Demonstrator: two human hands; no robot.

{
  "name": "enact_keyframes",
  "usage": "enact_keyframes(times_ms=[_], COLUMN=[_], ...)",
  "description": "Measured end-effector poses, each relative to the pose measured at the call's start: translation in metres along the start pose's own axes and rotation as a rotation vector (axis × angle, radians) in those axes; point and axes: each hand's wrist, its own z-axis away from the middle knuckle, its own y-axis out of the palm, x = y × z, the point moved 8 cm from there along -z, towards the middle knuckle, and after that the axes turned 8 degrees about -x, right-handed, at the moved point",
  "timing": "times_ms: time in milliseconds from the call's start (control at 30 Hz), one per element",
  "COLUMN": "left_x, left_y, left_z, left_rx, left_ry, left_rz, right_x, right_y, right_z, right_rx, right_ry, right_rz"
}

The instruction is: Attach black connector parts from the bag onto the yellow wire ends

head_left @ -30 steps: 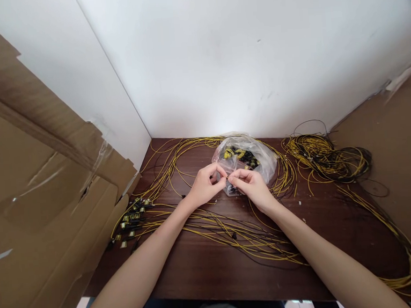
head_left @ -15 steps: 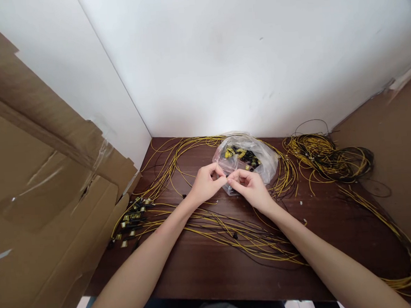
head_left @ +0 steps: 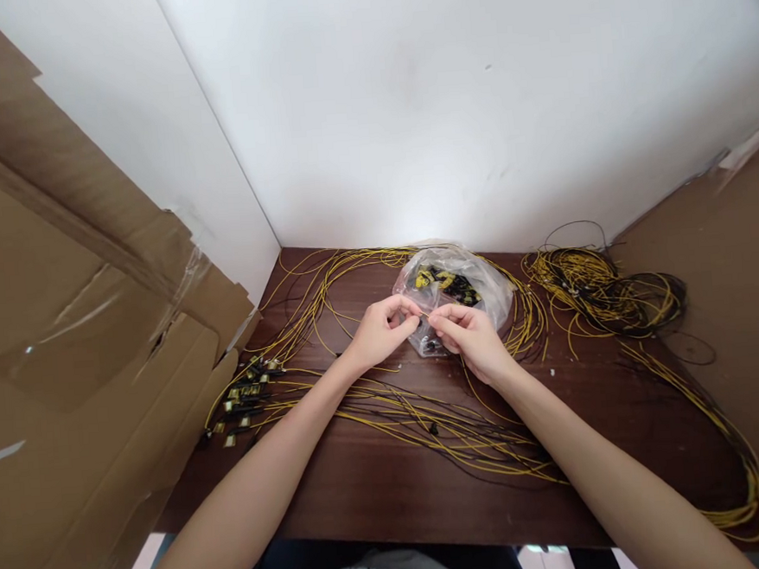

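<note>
My left hand (head_left: pixel 384 330) and my right hand (head_left: pixel 467 335) meet almost fingertip to fingertip in front of a clear plastic bag (head_left: pixel 494 298). Between them shows a short bit of thin yellow wire (head_left: pixel 424 315), pinched from both sides. A yellow wire also trails down from under my right hand to the table. The bag lies open and holds small black and yellow parts (head_left: pixel 448 284). What sits inside my left fingertips is too small to make out apart from the wire.
Yellow and black wires (head_left: pixel 421 420) stretch across the brown table (head_left: pixel 370 515), with black and yellow connectors (head_left: pixel 248 393) at their left end. A tangled wire coil (head_left: pixel 580 283) lies at right, near another bundle (head_left: pixel 720 421). Cardboard (head_left: pixel 100 382) stands at left, a white wall (head_left: pixel 407 118) behind.
My hands have drawn slightly apart, and a short piece of yellow wire now shows between the fingertips. The view has shifted slightly; the bag and wire bundles lie as before.
</note>
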Motion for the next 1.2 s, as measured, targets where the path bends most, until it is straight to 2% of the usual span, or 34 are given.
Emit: enact_keyframes(times_ms=[933, 1200], left_x=[-0.005, -0.015], left_y=[-0.001, 0.001], left_z=[0.002, 0.004], left_rx=[-0.006, 0.022], left_ry=[0.035, 0.098], left_rz=[-0.014, -0.021], right_x=[0.003, 0.005], right_y=[0.001, 0.004], right_z=[0.003, 0.004], right_rx=[0.018, 0.032], right_ry=[-0.006, -0.035], right_rz=[0.075, 0.124])
